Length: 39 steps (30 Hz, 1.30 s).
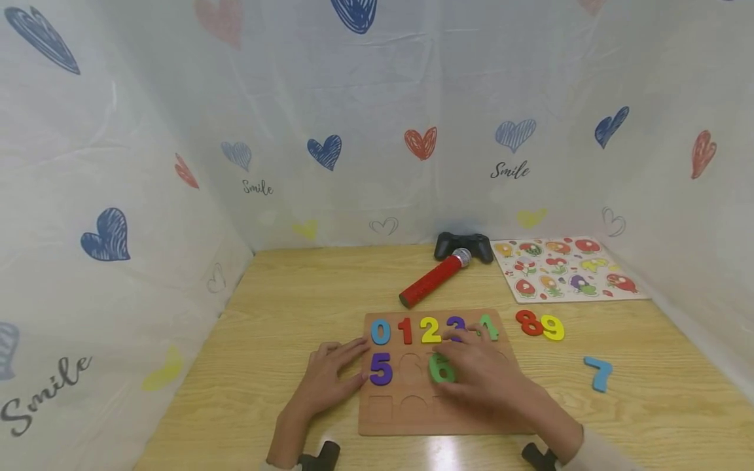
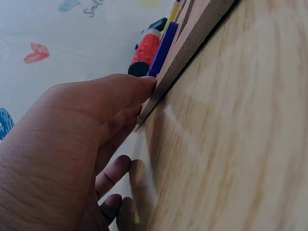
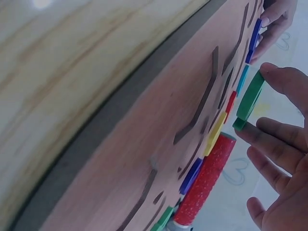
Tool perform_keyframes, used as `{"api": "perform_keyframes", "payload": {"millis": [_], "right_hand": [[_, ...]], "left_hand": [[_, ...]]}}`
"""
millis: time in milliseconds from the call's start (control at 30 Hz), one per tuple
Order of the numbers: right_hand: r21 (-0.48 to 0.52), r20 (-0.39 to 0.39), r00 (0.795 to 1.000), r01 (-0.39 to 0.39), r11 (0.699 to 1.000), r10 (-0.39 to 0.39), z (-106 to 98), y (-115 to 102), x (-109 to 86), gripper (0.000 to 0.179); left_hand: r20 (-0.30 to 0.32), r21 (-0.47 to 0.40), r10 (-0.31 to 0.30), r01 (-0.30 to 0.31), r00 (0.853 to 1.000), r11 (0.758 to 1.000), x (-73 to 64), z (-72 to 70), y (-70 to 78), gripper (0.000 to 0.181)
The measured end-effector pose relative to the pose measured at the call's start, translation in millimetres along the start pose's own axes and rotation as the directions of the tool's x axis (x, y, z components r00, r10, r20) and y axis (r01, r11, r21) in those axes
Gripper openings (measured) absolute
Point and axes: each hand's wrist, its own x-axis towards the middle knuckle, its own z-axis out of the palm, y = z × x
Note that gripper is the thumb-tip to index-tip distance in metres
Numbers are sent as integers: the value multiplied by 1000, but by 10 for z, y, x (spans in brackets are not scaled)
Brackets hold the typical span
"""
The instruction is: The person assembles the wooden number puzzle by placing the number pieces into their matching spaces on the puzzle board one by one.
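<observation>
A wooden number board lies on the table, with the digits 0, 1, 2, 3 and 4 along its top row and a purple 5 at the left of the second row. My right hand pinches a green number 6 between thumb and fingers, just above the board; the right wrist view shows this green piece raised off the surface. At the board's left edge rests my left hand, its thumb and fingers touching the edge beside the 5. The right hand partly hides the 3 and 4.
Right of the board lie a red 8, a yellow 9 and a blue 7. Behind it are a red microphone, a black game controller and a fruit picture board. A heart-printed curtain surrounds the table.
</observation>
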Motion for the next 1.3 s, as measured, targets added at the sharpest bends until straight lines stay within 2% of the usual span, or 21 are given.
{"api": "perform_keyframes", "payload": {"millis": [233,400,667,1000,1300], "right_hand": [[-16,10,998,55,998,-55,45,-56,76,51],[0,56,998,14,1000,-14,61,-109,97,50],[9,55,998,12,1000,-13,71,-176,154,50],[40,79,996,-44,998,41,134,-254,248,51],[-30,51,998,31,999,-29,226,-251,337,50]], "left_hand": [[-13,10,5,-5,1000,1000,-3,21,-11,53],[1,13,-2,2,1000,1000,-7,20,0,54],[12,10,-19,19,1000,1000,-3,-6,21,54],[7,2,-18,18,1000,1000,3,3,4,54],[3,6,-12,12,1000,1000,1,0,7,54]]}}
